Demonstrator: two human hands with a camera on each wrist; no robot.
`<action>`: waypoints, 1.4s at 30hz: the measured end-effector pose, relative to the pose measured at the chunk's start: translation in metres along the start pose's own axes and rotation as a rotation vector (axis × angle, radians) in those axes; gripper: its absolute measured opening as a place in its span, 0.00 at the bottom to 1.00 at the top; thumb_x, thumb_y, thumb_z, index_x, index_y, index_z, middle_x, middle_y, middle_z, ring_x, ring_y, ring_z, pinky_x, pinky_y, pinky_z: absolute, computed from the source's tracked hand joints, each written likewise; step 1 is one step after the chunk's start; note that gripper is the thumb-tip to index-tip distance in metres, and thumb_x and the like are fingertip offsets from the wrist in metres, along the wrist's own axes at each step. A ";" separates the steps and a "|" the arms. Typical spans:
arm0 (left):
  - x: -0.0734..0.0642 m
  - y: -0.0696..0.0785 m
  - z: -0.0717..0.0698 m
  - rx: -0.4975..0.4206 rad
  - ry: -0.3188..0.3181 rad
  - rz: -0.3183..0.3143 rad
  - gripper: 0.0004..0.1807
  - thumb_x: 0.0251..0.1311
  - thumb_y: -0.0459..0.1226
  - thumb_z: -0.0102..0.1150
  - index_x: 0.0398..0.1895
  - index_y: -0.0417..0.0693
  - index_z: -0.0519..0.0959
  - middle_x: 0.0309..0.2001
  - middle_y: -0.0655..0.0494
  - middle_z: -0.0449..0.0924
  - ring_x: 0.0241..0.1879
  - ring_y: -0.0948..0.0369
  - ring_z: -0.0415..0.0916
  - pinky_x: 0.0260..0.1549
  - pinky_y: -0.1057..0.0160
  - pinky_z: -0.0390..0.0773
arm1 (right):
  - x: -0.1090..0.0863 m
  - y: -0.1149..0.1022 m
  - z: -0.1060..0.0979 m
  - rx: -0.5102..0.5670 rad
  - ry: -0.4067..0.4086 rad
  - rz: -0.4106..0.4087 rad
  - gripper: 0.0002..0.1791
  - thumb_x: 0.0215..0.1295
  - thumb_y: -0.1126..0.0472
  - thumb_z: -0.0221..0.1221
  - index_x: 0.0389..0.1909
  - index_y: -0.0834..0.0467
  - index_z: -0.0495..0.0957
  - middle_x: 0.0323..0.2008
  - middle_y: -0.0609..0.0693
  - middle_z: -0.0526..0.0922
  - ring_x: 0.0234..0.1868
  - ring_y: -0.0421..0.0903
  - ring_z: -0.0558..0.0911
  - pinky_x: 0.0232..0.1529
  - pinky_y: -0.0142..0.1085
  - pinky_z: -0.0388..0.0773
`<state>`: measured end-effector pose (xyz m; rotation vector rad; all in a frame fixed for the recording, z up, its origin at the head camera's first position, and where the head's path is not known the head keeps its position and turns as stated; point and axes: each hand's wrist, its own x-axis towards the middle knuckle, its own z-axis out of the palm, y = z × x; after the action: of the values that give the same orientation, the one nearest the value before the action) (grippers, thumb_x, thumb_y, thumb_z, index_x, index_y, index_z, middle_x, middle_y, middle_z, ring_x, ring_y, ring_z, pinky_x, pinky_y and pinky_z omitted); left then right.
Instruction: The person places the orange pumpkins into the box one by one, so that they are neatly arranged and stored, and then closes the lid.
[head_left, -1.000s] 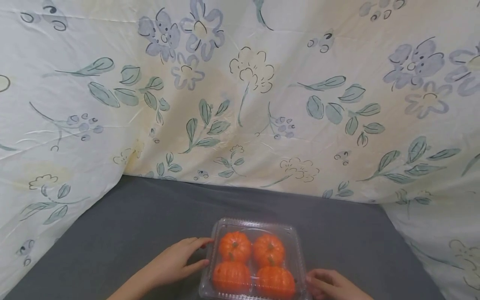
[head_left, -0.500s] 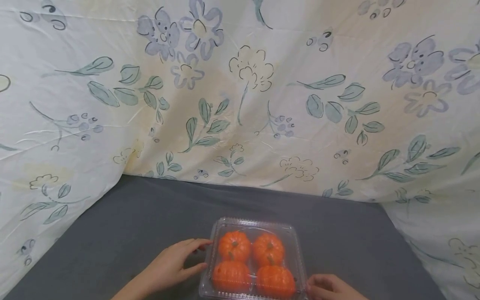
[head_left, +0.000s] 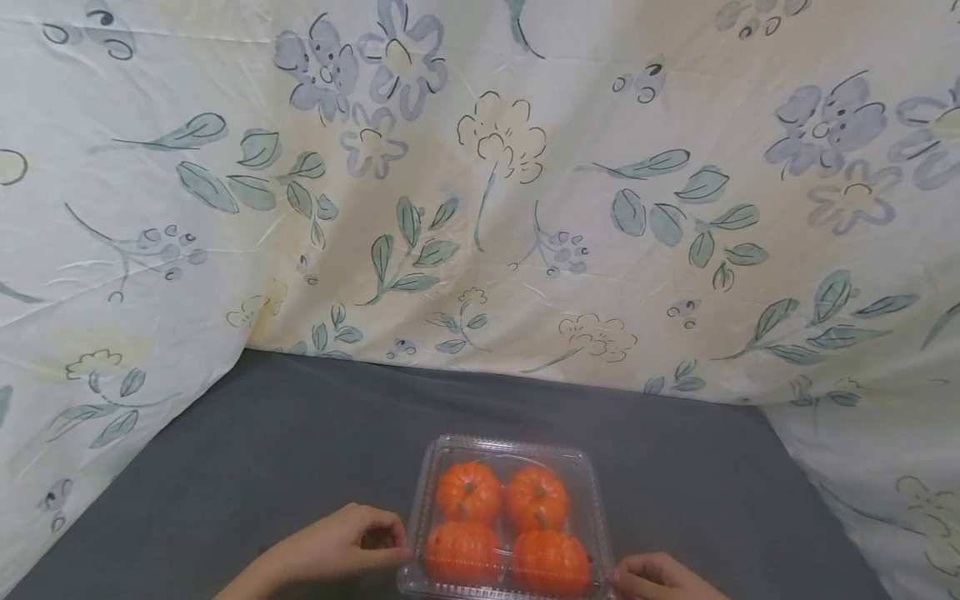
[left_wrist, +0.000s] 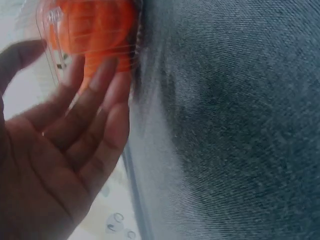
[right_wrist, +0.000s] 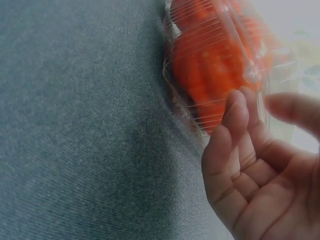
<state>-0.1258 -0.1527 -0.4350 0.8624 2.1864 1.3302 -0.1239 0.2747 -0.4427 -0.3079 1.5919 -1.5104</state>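
A clear plastic clamshell box (head_left: 512,447) sits at the front middle of the dark cloth, its lid down. Several small orange pumpkins (head_left: 537,498) show through the plastic. My left hand (head_left: 333,543) is at the box's lower left corner; in the left wrist view, its fingers (left_wrist: 70,127) bend loosely beside the wall, with a gap between thumb and index finger at the rim. At the lower right corner, my right hand (head_left: 660,577) has thumb and index finger on either side of the rim, the other fingers curled in the right wrist view.
Dark grey cloth (head_left: 300,433) covers the surface around the box. A pale flowered curtain (head_left: 510,233) hangs behind and along both sides, meeting the cloth at its back edge.
My left hand has slid toward me along the box's left side, its fingers bending closer to the thumb. The right hand has shifted slightly at its corner. The box stays in place.
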 end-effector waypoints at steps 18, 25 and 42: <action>-0.008 0.002 0.020 -0.497 -0.129 -0.246 0.14 0.63 0.43 0.51 0.27 0.46 0.81 0.18 0.66 0.72 0.15 0.72 0.63 0.14 0.73 0.62 | 0.000 0.003 0.001 0.015 -0.003 -0.022 0.16 0.71 0.55 0.44 0.38 0.61 0.76 0.27 0.44 0.79 0.24 0.34 0.77 0.23 0.26 0.73; -0.007 -0.001 0.024 -0.546 -0.110 -0.194 0.24 0.63 0.41 0.51 0.19 0.26 0.71 0.14 0.68 0.69 0.13 0.74 0.60 0.12 0.74 0.59 | 0.001 0.003 0.000 0.015 0.009 -0.017 0.17 0.70 0.54 0.45 0.39 0.62 0.76 0.27 0.45 0.79 0.24 0.34 0.77 0.23 0.26 0.73; -0.005 -0.002 0.025 -0.521 -0.004 -0.180 0.26 0.61 0.40 0.54 0.26 0.15 0.69 0.16 0.66 0.70 0.14 0.74 0.59 0.15 0.73 0.61 | 0.001 0.004 -0.009 -0.035 0.001 -0.069 0.12 0.70 0.58 0.45 0.40 0.59 0.75 0.32 0.46 0.80 0.31 0.37 0.78 0.32 0.31 0.76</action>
<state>-0.1063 -0.1410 -0.4477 0.4556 1.7318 1.6846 -0.1291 0.2813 -0.4481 -0.3848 1.6246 -1.5362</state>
